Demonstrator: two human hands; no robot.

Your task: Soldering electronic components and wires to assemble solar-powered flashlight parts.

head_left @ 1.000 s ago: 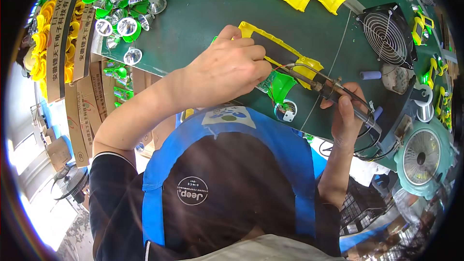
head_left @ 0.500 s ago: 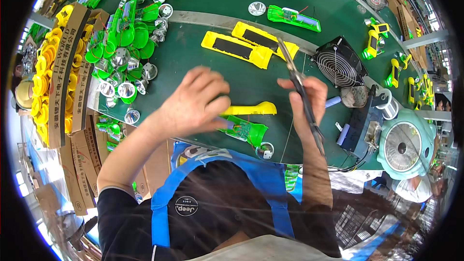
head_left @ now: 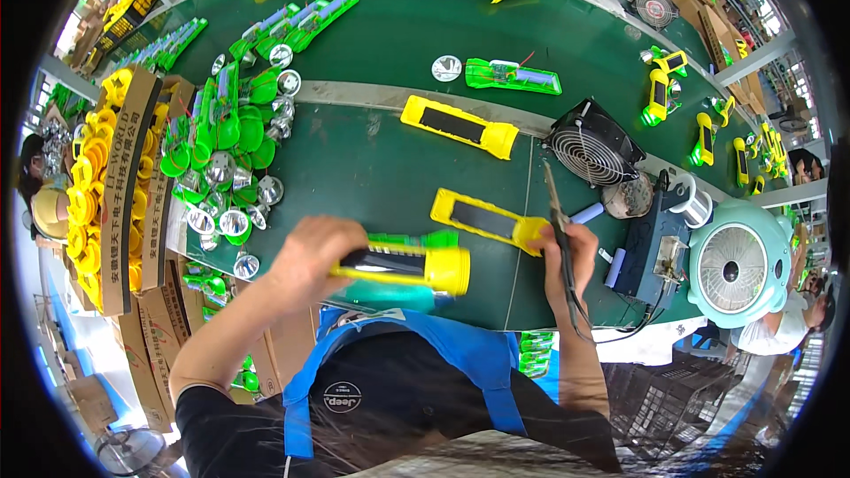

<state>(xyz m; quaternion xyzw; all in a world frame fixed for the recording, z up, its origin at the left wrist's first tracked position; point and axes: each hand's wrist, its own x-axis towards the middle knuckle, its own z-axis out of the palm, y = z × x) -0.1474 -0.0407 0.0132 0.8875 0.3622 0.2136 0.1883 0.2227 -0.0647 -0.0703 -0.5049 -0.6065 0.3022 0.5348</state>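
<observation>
My left hand (head_left: 312, 257) is closed round the near end of a yellow flashlight casing (head_left: 447, 271) with a dark panel, its wide end to the right and blurred by motion. A green casing half (head_left: 412, 239) shows just behind it; whether I grip that too is hidden. In my right hand (head_left: 574, 261) a dark-handled soldering iron (head_left: 561, 230) stands with its metal tip pointing away from me. The same hand's fingers touch the wide end of a yellow casing half (head_left: 485, 218) with a dark panel. Farther back lies another yellow casing half (head_left: 456, 127).
Green casings with reflectors (head_left: 232, 150) are heaped at left, beside a cardboard box (head_left: 133, 186) of yellow rings. At right stand a black fan (head_left: 595, 146), a solder spool (head_left: 692, 202), a soldering station (head_left: 651, 252) and a mint fan (head_left: 735, 265). More flashlights lie on the green bench (head_left: 390, 44).
The left hand has taken up the yellow casing near me and turned it level. One of the two yellow halves at the back has come nearer, against my right hand. The view has shifted slightly.
</observation>
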